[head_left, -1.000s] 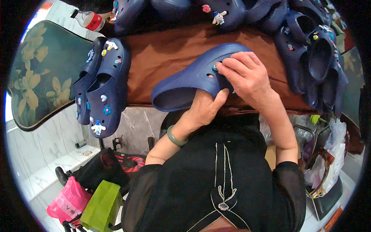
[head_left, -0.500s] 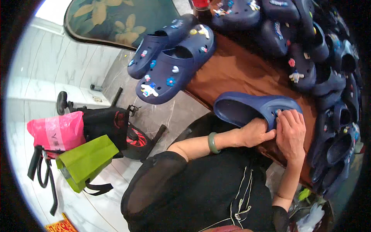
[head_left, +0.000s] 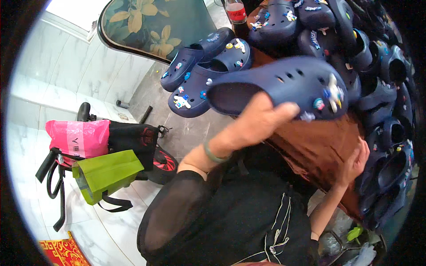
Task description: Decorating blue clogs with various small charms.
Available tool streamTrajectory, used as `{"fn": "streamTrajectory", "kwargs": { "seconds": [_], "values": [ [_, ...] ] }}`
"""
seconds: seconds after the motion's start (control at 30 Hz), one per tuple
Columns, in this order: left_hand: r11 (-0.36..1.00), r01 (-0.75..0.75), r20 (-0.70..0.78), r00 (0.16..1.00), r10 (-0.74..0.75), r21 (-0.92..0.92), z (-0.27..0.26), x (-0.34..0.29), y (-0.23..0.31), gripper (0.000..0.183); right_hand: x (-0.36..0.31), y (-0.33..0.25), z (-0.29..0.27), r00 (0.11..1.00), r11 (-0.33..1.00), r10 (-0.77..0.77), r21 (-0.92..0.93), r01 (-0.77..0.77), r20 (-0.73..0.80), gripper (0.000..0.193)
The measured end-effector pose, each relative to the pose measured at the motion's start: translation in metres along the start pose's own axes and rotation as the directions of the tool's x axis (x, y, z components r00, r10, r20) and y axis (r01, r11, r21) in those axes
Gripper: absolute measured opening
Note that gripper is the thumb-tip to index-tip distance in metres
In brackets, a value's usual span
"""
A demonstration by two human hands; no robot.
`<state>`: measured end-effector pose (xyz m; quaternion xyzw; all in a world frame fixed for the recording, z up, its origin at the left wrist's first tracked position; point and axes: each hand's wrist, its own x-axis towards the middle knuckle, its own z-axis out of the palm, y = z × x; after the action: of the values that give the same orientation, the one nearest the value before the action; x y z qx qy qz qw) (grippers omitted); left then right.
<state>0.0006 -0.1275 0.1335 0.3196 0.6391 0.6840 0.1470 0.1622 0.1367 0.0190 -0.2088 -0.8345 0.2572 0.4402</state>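
Note:
My left hand (head_left: 261, 116) holds up a navy clog (head_left: 284, 75), fingers inside its foot opening and thumb against its outer side. Charms dot the clog's toe: a white figure with blue, a round pink-and-blue piece and a pale one blurred by motion. My right hand (head_left: 356, 160) is apart from the clog, fingers stretched out and holding nothing, over the right side of the brown-covered table (head_left: 319, 142). Beyond the held clog, a pair of charm-decorated navy clogs (head_left: 195, 84) sits at the table's left end, partly hidden by it.
Several navy clogs (head_left: 273, 26) are piled along the far and right sides. A dark bottle with a red label (head_left: 235, 13) stands at the back. On the left are a flower-patterned panel (head_left: 146, 31), a pink package (head_left: 80, 137) and a green bag (head_left: 106, 173).
My left hand has raised the clog off the table, turning its decorated toe into view. My right hand has let go of it and moved right and slightly nearer.

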Motion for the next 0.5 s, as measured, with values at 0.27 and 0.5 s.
{"fn": "streamTrajectory", "kwargs": {
  "seconds": [0.27,0.5],
  "values": [
    [0.999,0.015,-0.334,0.942,-0.028,-0.042,-0.088,0.012,0.043,0.013,-0.026,0.041,0.026,0.984,0.99,0.108,0.079,-0.12,0.145,0.018],
    [0.946,0.181,-0.485,0.823,-0.295,-0.269,-0.221,0.051,-0.04,0.01,-0.019,-0.078,0.062,0.784,0.891,-0.454,0.211,0.402,0.423,0.042]
  ]
}}
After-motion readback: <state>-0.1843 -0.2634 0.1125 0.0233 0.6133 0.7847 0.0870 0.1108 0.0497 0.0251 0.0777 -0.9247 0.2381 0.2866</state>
